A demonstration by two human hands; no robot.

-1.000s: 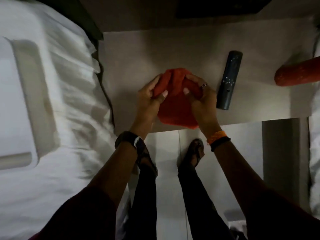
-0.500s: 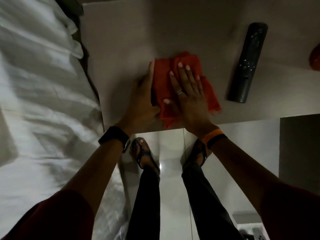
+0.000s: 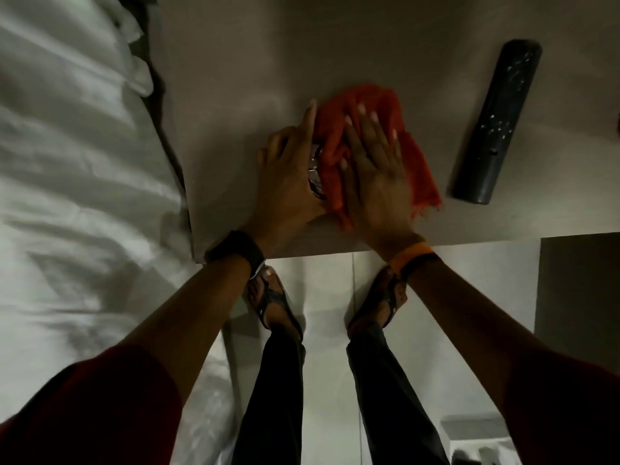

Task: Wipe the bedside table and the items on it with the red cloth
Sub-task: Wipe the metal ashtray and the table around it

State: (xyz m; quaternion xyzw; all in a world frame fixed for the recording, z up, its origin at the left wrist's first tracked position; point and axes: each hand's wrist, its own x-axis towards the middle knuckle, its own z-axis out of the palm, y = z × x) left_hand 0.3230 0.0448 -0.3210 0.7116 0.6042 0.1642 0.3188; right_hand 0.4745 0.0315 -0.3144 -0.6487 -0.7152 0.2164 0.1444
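- Right hand (image 3: 375,172) pressed flat on the crumpled red fringed cloth (image 3: 365,105), fingers spread and straight; no closed grip, palm merely bearing down.
- Left hand (image 3: 288,182) beside it, touching the cloth's left edge, index finger extended along the fabric; grip state impossible to tell, since the remaining fingers curl out of sight around something small and shiny (image 3: 315,172) wedged between hand and cloth.
- Cloth lying on the pale grey flat surface (image 3: 235,78), near its front edge, just left of the long black plastic remote control (image 3: 496,122) and apart from it.
- Risk, as a judgement: a wide sweep to the right likely to knock the remote, lying at a slant with its lower end not far from the front edge, onto the floor (image 3: 322,286).
- Risk: with the cloth so close to the front edge, a pull toward the body could drag its fringe over the lip and let it slip off.
- Risk: bunched folds under the palm probably leaving streaks or unwiped patches; flattening advisable.
- Risk: the shiny item under the left hand liable to scratch the surface if dragged along.
- Count: one cloth, one remote, two hands, two wristbands (dark strap (image 3: 235,250) on the left wrist, orange band (image 3: 411,251) on the right).
- White rumpled bedding (image 3: 67,146) along the surface's left side, one bed.
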